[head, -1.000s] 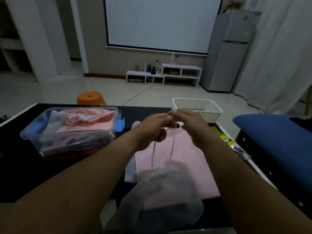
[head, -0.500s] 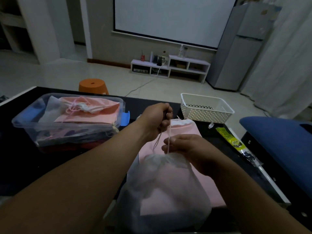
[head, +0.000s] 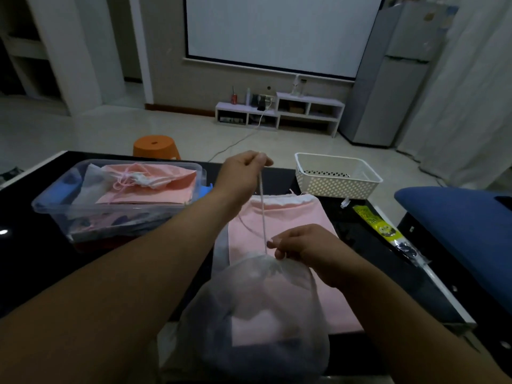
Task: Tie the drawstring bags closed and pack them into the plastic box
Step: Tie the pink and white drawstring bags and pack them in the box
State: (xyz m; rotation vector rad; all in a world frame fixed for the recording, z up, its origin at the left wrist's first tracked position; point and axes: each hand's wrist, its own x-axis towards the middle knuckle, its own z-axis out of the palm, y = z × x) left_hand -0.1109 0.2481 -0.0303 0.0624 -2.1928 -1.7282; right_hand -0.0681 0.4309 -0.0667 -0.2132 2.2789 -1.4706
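No text can be read anywhere in this view. The long yellow-green plastic packet [head: 379, 225] lying on the black glossy table [head: 357, 225] carries dark print and a small cartoon-like picture, but the letters are too blurred to make out. The tall grey two-door refrigerator [head: 393, 87] against the back wall has a small tan sticker [head: 429, 16] and pale patches near its top, with nothing legible on them. The small red drink can [head: 234, 98] on the low white shelf unit [head: 310, 102] is too small to show any brand.
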